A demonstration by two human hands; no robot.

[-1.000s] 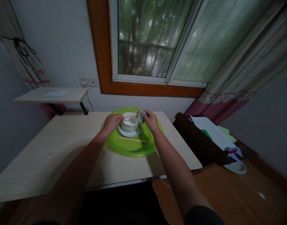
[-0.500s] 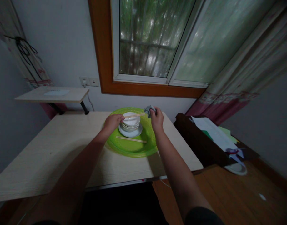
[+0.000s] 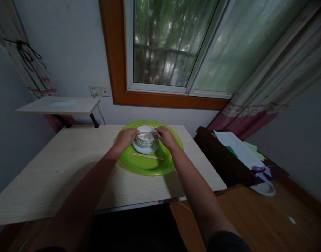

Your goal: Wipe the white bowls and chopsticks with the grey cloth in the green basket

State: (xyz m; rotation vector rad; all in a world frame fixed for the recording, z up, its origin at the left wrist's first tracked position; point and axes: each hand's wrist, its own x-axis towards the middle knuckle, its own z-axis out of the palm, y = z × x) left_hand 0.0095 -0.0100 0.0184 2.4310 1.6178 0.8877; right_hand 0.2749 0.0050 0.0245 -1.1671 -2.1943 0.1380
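My left hand (image 3: 128, 137) is closed on one end of the chopsticks (image 3: 144, 132), which lie level above a stack of white bowls (image 3: 144, 144). On their other end, my right hand (image 3: 163, 135) pinches a grey cloth (image 3: 154, 132), mostly hidden by the fingers. The bowls sit on a white plate (image 3: 147, 150) inside a round green tray (image 3: 150, 172). Another pair of chopsticks (image 3: 146, 156) rests on the tray in front of the plate.
The tray stands on a pale wooden table (image 3: 79, 168) against the wall under a window. A small raised shelf (image 3: 58, 105) with a paper on it is at the left. To the right, a dark brown piece of furniture (image 3: 220, 157) holds papers.
My right hand has moved left with the cloth, from beyond the right end of the chopsticks to over the bowls, close to my left hand. My left hand has barely moved.
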